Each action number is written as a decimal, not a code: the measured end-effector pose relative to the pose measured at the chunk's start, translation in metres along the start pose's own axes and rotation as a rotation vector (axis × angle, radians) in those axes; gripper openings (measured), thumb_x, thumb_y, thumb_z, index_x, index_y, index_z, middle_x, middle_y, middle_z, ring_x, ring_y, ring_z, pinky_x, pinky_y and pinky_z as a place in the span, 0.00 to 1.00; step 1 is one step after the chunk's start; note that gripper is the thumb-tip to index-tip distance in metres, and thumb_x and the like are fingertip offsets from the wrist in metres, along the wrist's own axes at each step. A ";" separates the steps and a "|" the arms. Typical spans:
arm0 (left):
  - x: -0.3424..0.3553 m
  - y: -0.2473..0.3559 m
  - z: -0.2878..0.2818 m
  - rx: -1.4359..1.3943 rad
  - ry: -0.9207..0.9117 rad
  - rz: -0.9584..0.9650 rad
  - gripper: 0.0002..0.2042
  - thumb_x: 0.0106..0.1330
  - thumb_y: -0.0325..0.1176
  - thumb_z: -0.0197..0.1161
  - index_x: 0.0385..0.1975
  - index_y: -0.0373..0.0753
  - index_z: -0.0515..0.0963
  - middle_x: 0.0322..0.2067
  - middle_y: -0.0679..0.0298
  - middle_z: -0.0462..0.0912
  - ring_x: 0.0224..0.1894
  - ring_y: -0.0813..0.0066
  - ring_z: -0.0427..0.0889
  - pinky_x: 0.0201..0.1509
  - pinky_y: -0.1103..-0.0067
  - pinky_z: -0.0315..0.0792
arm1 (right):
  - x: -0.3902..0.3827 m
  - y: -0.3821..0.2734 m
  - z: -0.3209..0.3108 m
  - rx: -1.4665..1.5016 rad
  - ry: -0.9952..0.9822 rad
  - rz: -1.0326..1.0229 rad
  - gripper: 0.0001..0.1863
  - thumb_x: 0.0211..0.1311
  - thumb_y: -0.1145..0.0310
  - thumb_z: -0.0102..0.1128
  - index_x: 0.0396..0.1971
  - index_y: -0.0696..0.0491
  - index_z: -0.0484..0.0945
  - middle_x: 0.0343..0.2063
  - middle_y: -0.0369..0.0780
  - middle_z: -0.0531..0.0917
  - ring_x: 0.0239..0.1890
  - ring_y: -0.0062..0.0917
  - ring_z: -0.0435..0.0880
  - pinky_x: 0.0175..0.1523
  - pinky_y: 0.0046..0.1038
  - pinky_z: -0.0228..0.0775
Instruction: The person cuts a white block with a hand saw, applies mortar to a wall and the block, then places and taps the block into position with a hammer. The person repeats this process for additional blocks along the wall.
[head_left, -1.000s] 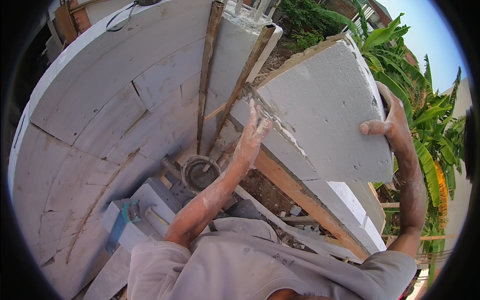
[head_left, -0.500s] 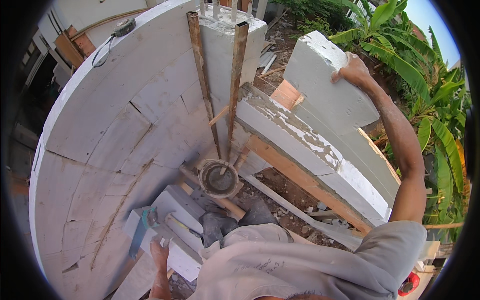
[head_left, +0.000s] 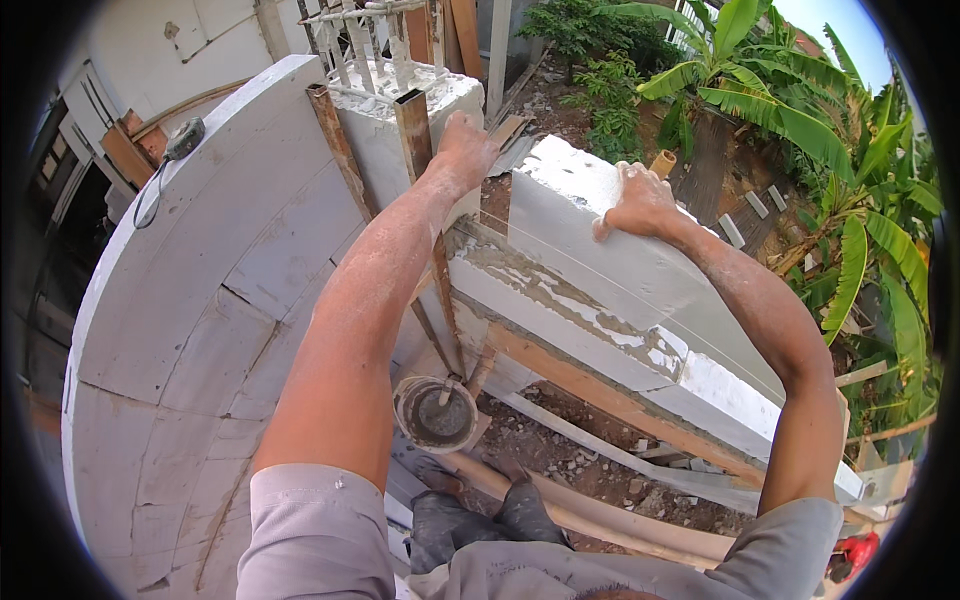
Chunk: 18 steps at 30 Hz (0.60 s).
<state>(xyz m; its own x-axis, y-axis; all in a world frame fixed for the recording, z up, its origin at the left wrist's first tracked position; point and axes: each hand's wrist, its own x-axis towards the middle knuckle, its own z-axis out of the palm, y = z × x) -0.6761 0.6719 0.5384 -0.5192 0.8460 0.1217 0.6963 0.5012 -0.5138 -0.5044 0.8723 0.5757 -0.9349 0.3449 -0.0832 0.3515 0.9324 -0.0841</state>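
Note:
My right hand point(head_left: 642, 205) grips the top edge of a large white block point(head_left: 560, 205), thumb on its face and fingers over the top. The block stands on edge along the far side of a mortar-streaked, narrow block course point(head_left: 560, 290). My left hand point(head_left: 465, 152) is at the white column point(head_left: 362, 135), beside the top of a rusty steel upright point(head_left: 418, 138), with fingers curled; what they hold is hidden. A bucket of grey mix point(head_left: 435, 420) with a handle in it sits below.
A curved block wall point(head_left: 170, 330) rises on my left, with a tape measure point(head_left: 185, 140) on top. Rebar tops the column. Timber planks point(head_left: 560, 370) and rubble lie below. Banana plants point(head_left: 790, 110) grow at right. A red object point(head_left: 855, 550) shows at lower right.
The block in my right hand has moved left and down toward the column. My left hand has risen from near the lower-left blocks to the column top. My view has shifted.

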 end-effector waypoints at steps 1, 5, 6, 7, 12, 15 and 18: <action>0.006 0.000 0.010 -0.007 -0.014 -0.003 0.07 0.62 0.31 0.60 0.33 0.47 0.86 0.35 0.63 0.87 0.45 0.67 0.84 0.42 0.69 0.69 | -0.001 -0.002 -0.002 -0.001 -0.011 -0.008 0.51 0.22 0.50 0.73 0.53 0.63 0.71 0.51 0.53 0.75 0.58 0.47 0.73 0.60 0.44 0.66; 0.012 -0.013 0.043 -0.118 0.041 -0.074 0.08 0.60 0.30 0.58 0.28 0.44 0.85 0.31 0.61 0.87 0.34 0.61 0.86 0.37 0.69 0.74 | 0.008 -0.006 0.018 -0.009 0.015 -0.074 0.47 0.23 0.50 0.75 0.48 0.61 0.72 0.45 0.51 0.76 0.53 0.46 0.76 0.56 0.45 0.68; 0.015 -0.014 0.043 -0.202 0.117 -0.087 0.07 0.57 0.28 0.60 0.29 0.42 0.85 0.31 0.58 0.87 0.33 0.59 0.86 0.35 0.64 0.76 | 0.007 -0.008 0.017 -0.011 -0.005 -0.067 0.46 0.23 0.50 0.74 0.47 0.61 0.73 0.45 0.51 0.77 0.52 0.47 0.76 0.56 0.44 0.69; 0.022 -0.015 0.041 -0.261 0.094 -0.140 0.07 0.56 0.27 0.60 0.30 0.40 0.85 0.32 0.56 0.86 0.35 0.57 0.86 0.38 0.64 0.77 | 0.008 -0.009 0.016 -0.006 -0.015 -0.068 0.45 0.23 0.50 0.74 0.47 0.61 0.73 0.45 0.51 0.77 0.52 0.47 0.77 0.56 0.44 0.69; 0.035 -0.038 0.016 -0.441 0.172 -0.239 0.09 0.54 0.24 0.59 0.34 0.34 0.81 0.35 0.46 0.84 0.42 0.50 0.84 0.46 0.62 0.77 | 0.023 -0.027 0.026 0.046 -0.011 -0.111 0.47 0.21 0.50 0.74 0.49 0.61 0.74 0.45 0.53 0.78 0.51 0.47 0.78 0.54 0.42 0.71; 0.032 -0.038 0.018 -0.502 0.266 -0.254 0.09 0.55 0.24 0.57 0.34 0.31 0.80 0.35 0.44 0.83 0.43 0.48 0.83 0.48 0.61 0.76 | 0.034 -0.040 0.030 0.074 -0.031 -0.129 0.49 0.21 0.50 0.74 0.52 0.61 0.74 0.46 0.53 0.79 0.51 0.46 0.79 0.54 0.41 0.72; 0.028 -0.037 0.016 -0.549 0.295 -0.252 0.09 0.56 0.23 0.56 0.35 0.30 0.80 0.35 0.43 0.83 0.43 0.47 0.83 0.48 0.61 0.76 | 0.044 -0.050 0.037 0.073 -0.042 -0.127 0.49 0.22 0.49 0.74 0.52 0.61 0.74 0.46 0.53 0.79 0.51 0.46 0.79 0.54 0.40 0.73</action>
<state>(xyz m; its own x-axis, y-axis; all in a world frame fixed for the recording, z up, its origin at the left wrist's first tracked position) -0.7245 0.6744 0.5470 -0.5958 0.6662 0.4485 0.7631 0.6437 0.0576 -0.5615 0.8366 0.5392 -0.9698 0.2183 -0.1089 0.2344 0.9574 -0.1684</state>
